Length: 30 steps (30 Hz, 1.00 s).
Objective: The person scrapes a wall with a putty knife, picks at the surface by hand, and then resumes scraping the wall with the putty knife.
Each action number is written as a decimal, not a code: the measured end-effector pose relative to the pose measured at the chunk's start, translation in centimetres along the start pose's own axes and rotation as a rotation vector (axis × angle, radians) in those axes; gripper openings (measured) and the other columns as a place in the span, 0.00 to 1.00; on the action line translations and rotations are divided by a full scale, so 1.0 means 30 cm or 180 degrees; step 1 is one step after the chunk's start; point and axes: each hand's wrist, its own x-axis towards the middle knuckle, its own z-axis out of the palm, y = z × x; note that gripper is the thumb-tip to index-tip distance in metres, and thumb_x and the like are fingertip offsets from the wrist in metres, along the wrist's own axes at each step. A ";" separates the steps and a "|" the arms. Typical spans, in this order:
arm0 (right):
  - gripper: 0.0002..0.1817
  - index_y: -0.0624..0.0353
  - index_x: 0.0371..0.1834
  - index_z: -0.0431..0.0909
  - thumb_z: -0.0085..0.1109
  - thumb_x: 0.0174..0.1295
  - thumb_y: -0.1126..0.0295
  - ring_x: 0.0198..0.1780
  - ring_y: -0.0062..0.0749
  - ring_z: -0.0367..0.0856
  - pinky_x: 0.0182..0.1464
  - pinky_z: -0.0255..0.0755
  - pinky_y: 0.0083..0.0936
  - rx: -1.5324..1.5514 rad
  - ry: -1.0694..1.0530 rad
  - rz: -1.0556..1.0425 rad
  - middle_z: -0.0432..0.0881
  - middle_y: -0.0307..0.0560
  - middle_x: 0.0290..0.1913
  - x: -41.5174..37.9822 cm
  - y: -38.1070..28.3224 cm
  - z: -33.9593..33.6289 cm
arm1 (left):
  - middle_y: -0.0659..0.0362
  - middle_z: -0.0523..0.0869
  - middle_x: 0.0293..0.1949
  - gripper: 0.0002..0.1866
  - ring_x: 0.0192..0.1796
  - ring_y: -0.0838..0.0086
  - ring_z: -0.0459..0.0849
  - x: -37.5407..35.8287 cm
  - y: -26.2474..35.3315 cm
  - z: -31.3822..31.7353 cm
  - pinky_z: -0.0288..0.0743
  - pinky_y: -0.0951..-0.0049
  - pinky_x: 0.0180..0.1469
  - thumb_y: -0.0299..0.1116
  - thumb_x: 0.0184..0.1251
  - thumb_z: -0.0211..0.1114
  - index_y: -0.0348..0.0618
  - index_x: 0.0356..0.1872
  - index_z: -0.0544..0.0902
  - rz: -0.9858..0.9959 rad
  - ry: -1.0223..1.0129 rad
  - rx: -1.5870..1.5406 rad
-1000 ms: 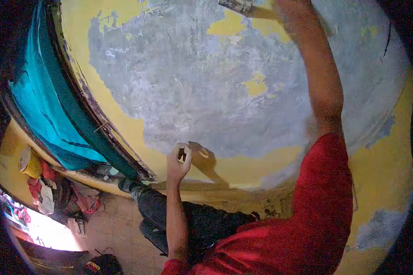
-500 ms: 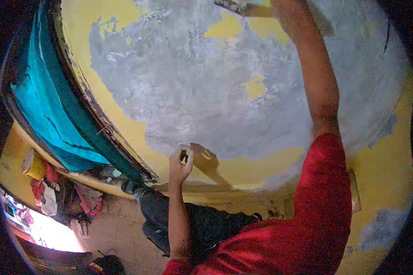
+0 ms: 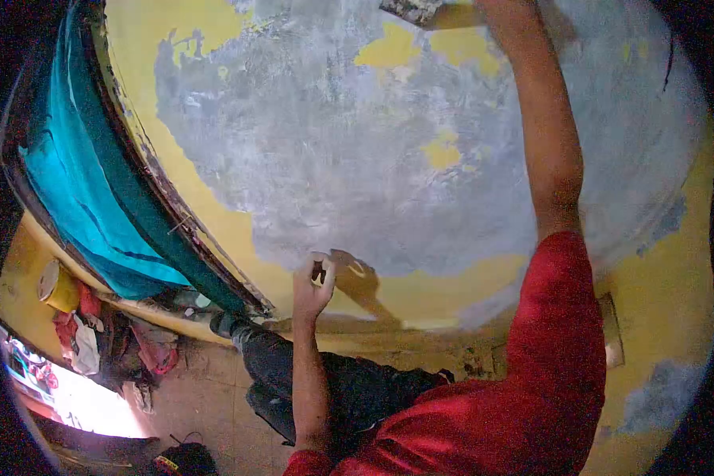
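Note:
At the top edge, my right hand (image 3: 506, 8) is partly cut off by the frame, closed round a trowel (image 3: 444, 16). Grey paste lies on the trowel's flat blade, which is close to the wall (image 3: 333, 143). That wall is yellow, with a large patch of grey coating and small yellow spots showing through. Lower down, my left hand (image 3: 314, 287) is raised near the patch's bottom edge. Its thumb and fingers curl into a ring, with nothing visible held, and its shadow falls on the wall beside it.
A teal cloth (image 3: 95, 190) hangs in a dark frame on the left. Below it are a yellow bucket (image 3: 59, 287) and red and white rags (image 3: 83, 341). Dark-trousered legs (image 3: 333, 389) extend above the tiled floor (image 3: 214, 397). A dark cap-like item (image 3: 184, 458) is at the bottom.
My right hand and the trowel have shifted slightly right and down along the wall. My left hand has barely moved.

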 end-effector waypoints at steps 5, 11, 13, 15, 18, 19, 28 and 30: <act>0.23 0.48 0.24 0.65 0.55 0.77 0.52 0.11 0.17 0.49 0.14 0.46 0.25 -0.0158 0.0020 0.0064 0.55 0.29 0.13 -0.041 0.000 0.004 | 0.61 0.77 0.24 0.05 0.26 0.80 0.72 0.000 -0.007 0.000 0.69 0.75 0.30 0.27 0.73 0.67 0.39 0.38 0.79 0.0012 0.0072 -0.0124; 0.21 0.49 0.27 0.65 0.53 0.79 0.53 0.12 0.18 0.46 0.15 0.45 0.26 -0.0114 -0.0253 -0.0266 0.54 0.29 0.15 -0.063 -0.022 -0.011 | 0.61 0.76 0.23 0.04 0.25 0.78 0.73 0.000 -0.004 -0.004 0.69 0.72 0.30 0.27 0.72 0.67 0.39 0.38 0.80 -0.0130 -0.0019 0.0097; 0.21 0.49 0.26 0.65 0.53 0.79 0.53 0.12 0.18 0.46 0.15 0.45 0.26 -0.0050 -0.0106 -0.0389 0.55 0.29 0.15 -0.042 -0.025 -0.009 | 0.60 0.77 0.23 0.04 0.25 0.78 0.73 0.006 0.013 -0.003 0.69 0.72 0.30 0.26 0.72 0.67 0.39 0.38 0.80 -0.0019 -0.0003 0.0056; 0.22 0.49 0.26 0.65 0.53 0.79 0.54 0.12 0.18 0.46 0.15 0.46 0.26 0.0021 0.0060 -0.0501 0.56 0.30 0.14 -0.040 -0.019 -0.019 | 0.59 0.78 0.23 0.04 0.25 0.78 0.73 0.010 0.018 -0.002 0.69 0.72 0.30 0.26 0.71 0.67 0.39 0.38 0.80 0.0078 0.0003 0.0031; 0.21 0.49 0.25 0.65 0.53 0.78 0.55 0.12 0.18 0.46 0.15 0.45 0.26 -0.0066 -0.0464 -0.0711 0.55 0.30 0.14 -0.057 -0.007 -0.022 | 0.58 0.79 0.24 0.04 0.25 0.78 0.74 -0.004 0.017 0.005 0.69 0.72 0.30 0.26 0.71 0.67 0.39 0.39 0.80 -0.0242 -0.0044 0.0176; 0.21 0.49 0.25 0.64 0.52 0.79 0.55 0.12 0.18 0.46 0.15 0.45 0.26 -0.0165 -0.0199 -0.0524 0.55 0.30 0.15 -0.045 -0.013 -0.014 | 0.58 0.79 0.24 0.03 0.25 0.78 0.74 0.002 0.014 0.004 0.69 0.72 0.30 0.26 0.71 0.67 0.39 0.39 0.80 -0.0179 -0.0051 0.0124; 0.22 0.49 0.26 0.62 0.51 0.78 0.52 0.13 0.17 0.46 0.15 0.43 0.25 -0.0136 0.0284 -0.0301 0.55 0.30 0.16 -0.048 0.011 -0.038 | 0.59 0.79 0.24 0.04 0.25 0.77 0.73 0.008 -0.009 0.005 0.69 0.72 0.30 0.27 0.71 0.66 0.40 0.37 0.80 -0.0016 0.0025 0.0168; 0.21 0.49 0.27 0.63 0.51 0.78 0.52 0.13 0.17 0.46 0.15 0.43 0.25 0.0668 0.0002 0.0021 0.54 0.29 0.16 -0.037 0.077 -0.114 | 0.59 0.78 0.24 0.04 0.25 0.77 0.73 0.001 -0.008 0.005 0.69 0.72 0.30 0.26 0.71 0.66 0.39 0.36 0.80 -0.0004 0.0039 0.0003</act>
